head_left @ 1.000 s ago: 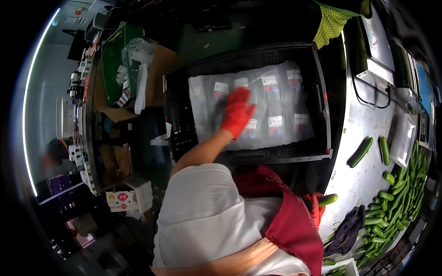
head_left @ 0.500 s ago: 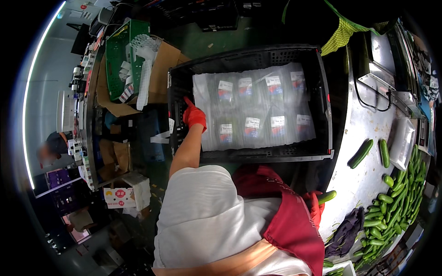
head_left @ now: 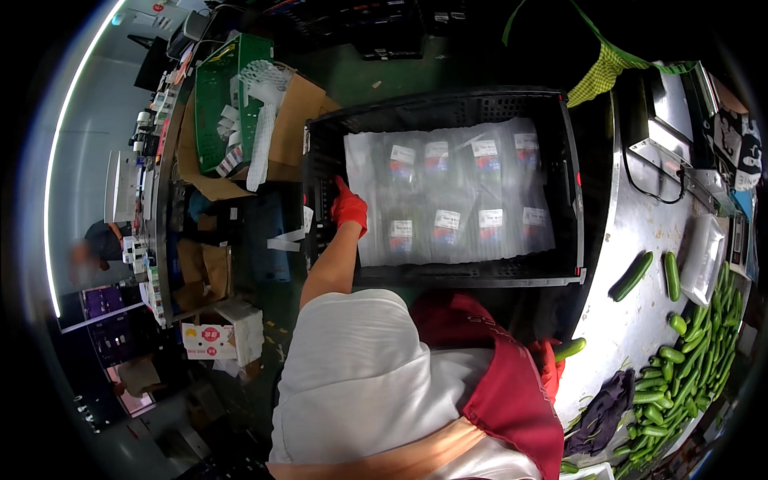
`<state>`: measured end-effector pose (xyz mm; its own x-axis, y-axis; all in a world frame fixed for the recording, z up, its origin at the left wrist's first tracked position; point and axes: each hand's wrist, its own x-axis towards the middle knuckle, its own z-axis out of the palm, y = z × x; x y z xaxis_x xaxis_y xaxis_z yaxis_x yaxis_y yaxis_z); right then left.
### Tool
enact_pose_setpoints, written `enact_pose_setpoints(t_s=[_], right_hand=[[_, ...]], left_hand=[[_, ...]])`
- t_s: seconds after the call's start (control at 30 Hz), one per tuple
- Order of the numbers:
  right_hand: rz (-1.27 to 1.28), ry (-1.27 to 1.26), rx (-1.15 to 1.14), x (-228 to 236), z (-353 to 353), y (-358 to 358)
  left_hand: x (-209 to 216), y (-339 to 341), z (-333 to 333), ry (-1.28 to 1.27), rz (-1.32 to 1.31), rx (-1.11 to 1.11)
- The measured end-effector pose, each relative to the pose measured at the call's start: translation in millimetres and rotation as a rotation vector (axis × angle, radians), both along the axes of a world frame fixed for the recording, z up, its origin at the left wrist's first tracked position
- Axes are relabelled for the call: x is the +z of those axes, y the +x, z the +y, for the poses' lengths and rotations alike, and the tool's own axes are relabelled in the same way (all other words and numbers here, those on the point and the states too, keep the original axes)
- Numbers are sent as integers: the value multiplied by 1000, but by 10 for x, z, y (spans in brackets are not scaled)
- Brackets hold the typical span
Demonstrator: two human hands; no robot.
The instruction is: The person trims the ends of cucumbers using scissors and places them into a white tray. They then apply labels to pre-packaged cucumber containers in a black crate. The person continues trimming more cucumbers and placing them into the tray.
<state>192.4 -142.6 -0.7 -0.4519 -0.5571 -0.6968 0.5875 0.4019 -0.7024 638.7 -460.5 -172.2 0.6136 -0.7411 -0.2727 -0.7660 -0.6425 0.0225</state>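
Note:
My left hand, in a red glove, is inside a black plastic crate, at the left edge of a white translucent sheet. One finger points away from me along that edge; the others are partly hidden. Through the sheet show several bagged packs with white labels, set in two rows. Down by the crate's near right corner, my right hand, also gloved in red, is closed round a cucumber, whose end sticks out to the right. My apron partly covers that hand.
On the right, a metal table bears two single cucumbers, a big cucumber pile, a dark cloth and a white wrapped pack. A green crate sits in a cardboard box at the left. Another person is far left.
The whole view has shifted slightly, so things appear a little further right and lower. My left hand stays by the sheet's left edge; the right still holds the cucumber.

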Motion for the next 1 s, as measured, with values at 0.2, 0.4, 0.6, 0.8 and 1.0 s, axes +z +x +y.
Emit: enact_pose_setpoints(t_s=[0.2,0.4,0.6,0.8,1.0], right_hand=[[308,-96,232,-97,109,-9],[-147,93,-15,-287,162,-183],[-8,-73,140,-466,404,-175],[-177,48,-80,-88,83,7],[-82,11,-10,73,-113,50]], left_hand=[[104,-14,-10,15,10,-8],[-70,139,-4,-32,30,35],[-12,156,30,-96,171,89],[524,-299,27,-477,-61,-346],[675,-1055,205,27,295,-1469]])
